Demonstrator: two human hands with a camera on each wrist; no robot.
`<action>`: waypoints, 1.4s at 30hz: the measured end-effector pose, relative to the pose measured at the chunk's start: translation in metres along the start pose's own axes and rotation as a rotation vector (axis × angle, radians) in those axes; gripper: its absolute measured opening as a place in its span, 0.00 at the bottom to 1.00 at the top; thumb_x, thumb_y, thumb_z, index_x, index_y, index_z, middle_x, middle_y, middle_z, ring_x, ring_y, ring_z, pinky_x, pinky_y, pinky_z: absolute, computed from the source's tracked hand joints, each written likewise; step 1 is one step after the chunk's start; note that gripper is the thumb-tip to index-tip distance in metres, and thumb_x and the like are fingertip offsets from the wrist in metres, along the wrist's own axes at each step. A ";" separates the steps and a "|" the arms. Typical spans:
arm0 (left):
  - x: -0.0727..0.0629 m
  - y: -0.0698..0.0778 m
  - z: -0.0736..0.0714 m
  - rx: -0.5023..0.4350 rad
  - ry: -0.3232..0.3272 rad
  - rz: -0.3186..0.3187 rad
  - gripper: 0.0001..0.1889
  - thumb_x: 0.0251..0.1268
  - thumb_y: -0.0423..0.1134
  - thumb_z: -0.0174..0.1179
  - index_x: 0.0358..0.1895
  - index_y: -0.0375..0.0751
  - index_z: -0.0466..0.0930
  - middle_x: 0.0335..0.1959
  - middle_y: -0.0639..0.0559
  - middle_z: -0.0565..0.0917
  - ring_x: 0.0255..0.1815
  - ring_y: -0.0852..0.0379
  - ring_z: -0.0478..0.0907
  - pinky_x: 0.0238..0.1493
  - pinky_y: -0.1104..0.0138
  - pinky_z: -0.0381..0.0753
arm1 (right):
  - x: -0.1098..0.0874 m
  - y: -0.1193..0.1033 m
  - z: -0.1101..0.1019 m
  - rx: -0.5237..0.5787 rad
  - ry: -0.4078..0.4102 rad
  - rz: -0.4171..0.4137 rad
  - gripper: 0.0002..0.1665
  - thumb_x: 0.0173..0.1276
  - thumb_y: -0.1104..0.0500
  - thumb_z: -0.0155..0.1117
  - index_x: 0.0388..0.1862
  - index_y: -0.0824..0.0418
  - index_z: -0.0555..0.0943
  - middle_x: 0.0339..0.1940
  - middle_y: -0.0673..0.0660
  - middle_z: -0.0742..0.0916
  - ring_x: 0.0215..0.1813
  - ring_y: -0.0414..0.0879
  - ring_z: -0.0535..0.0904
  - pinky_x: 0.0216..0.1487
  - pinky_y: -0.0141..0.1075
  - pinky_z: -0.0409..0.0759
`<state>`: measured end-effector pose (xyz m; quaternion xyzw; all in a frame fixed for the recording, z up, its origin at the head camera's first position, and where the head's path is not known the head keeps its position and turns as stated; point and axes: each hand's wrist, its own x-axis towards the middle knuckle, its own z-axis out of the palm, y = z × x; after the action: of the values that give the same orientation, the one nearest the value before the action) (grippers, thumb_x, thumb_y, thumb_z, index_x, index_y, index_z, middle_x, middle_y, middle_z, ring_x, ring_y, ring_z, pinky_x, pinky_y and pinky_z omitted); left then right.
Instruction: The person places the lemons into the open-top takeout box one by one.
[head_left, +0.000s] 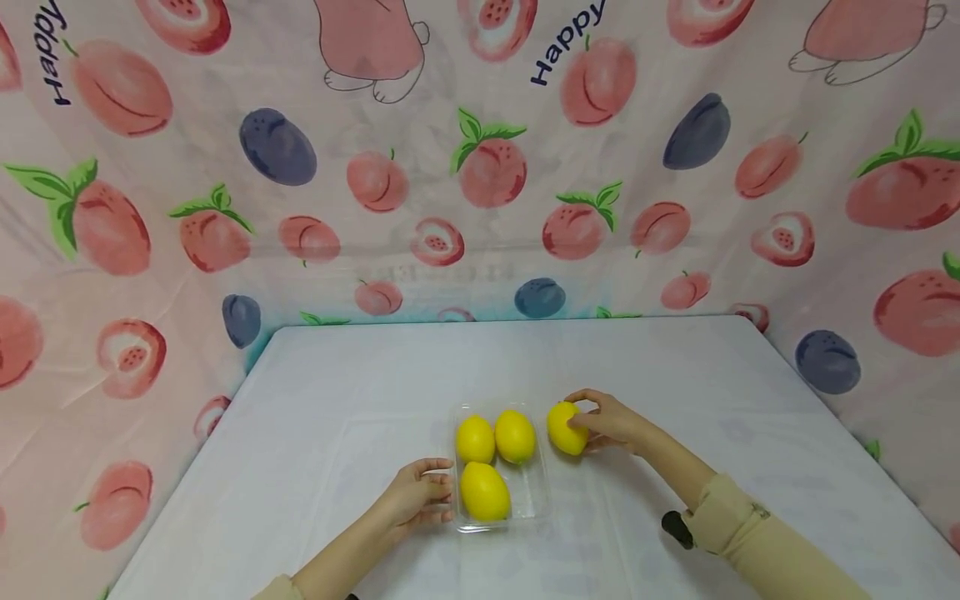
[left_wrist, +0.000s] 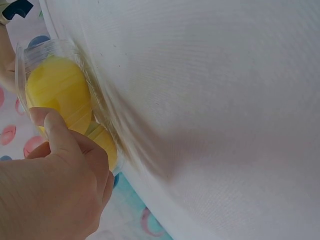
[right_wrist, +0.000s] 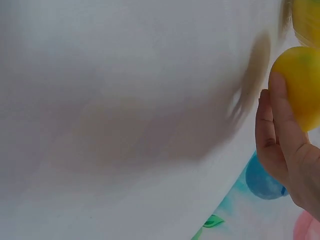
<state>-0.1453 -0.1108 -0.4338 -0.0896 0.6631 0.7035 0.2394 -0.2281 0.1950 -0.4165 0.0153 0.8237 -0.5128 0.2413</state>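
Observation:
In the head view my right hand grips a yellow lemon just right of a clear plastic container. The right wrist view shows fingers along the side of this lemon. The clear container holds three more lemons: two side by side at the back and one at the front left. The container's front right part has no lemon in it. My left hand is at the container's left side, fingertips right at its wall. In the left wrist view, its bent fingers overlap the container.
A white cloth covers the table. Behind it and along both sides hangs a fabric printed with fruit. A dark band shows at the right sleeve cuff.

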 end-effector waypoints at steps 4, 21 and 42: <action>0.000 0.001 0.000 0.008 -0.003 -0.003 0.22 0.62 0.23 0.51 0.60 0.28 0.62 0.32 0.54 0.74 0.31 0.59 0.74 0.32 0.69 0.84 | -0.002 -0.001 -0.003 -0.010 0.011 -0.001 0.30 0.63 0.60 0.59 0.64 0.64 0.65 0.48 0.66 0.78 0.38 0.49 0.77 0.42 0.40 0.86; -0.002 -0.002 -0.002 0.012 0.009 -0.009 0.22 0.62 0.23 0.51 0.60 0.28 0.62 0.31 0.53 0.74 0.30 0.59 0.73 0.32 0.69 0.85 | -0.019 0.000 -0.003 -0.009 0.007 -0.039 0.30 0.64 0.59 0.58 0.64 0.63 0.65 0.52 0.68 0.78 0.41 0.50 0.77 0.42 0.39 0.85; -0.002 -0.001 0.002 0.002 0.020 0.006 0.21 0.63 0.23 0.51 0.59 0.28 0.62 0.31 0.53 0.74 0.30 0.59 0.73 0.31 0.69 0.85 | -0.045 -0.015 0.002 -0.008 -0.044 -0.148 0.29 0.66 0.57 0.61 0.64 0.61 0.67 0.54 0.67 0.76 0.44 0.50 0.76 0.48 0.45 0.84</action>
<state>-0.1431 -0.1091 -0.4334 -0.0945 0.6666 0.7025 0.2306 -0.1913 0.1965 -0.3860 -0.0577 0.8193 -0.5261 0.2207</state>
